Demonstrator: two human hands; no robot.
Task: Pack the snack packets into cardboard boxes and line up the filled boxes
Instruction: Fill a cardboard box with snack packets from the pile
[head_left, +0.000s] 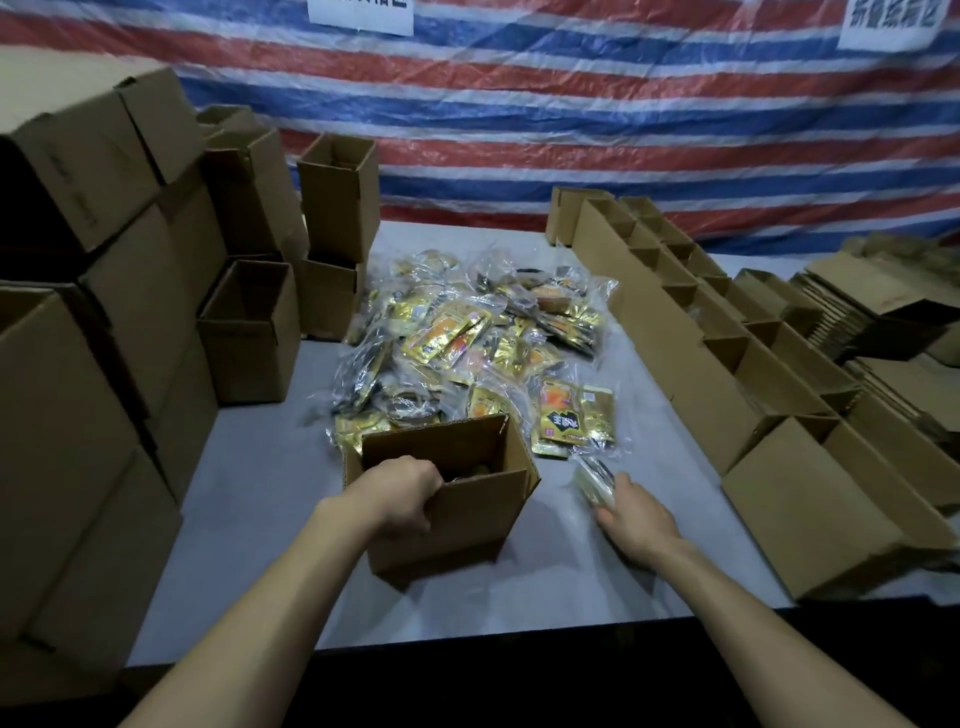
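The left hand (402, 493) is gripping the rim of an open cardboard box (467, 514) that is standing near the front of the grey table (291, 545). Just beside it, the right hand (631, 514) is holding a snack packet (597, 480). Behind, a packet pile (478, 338) is lying between stacked cartons (104, 312) and rows of open boxes (691, 353). A striped tarpaulin (571, 130) is hanging at the back.

The pale grey table (270, 545) carries a small open brown cardboard box (467, 519), its near wall gripped by the left fingers (418, 470). Just beyond those fingers spreads a heap of gold and clear plastic snack packets (467, 338). At its near edge the right fingers (623, 486) hold one pale packet (592, 480). Well right of them runs a row of open brown cardboard boxes (701, 364), with flattened cardboard stacks (857, 312) beyond. Left of the left fingers stand more open boxes (249, 332).
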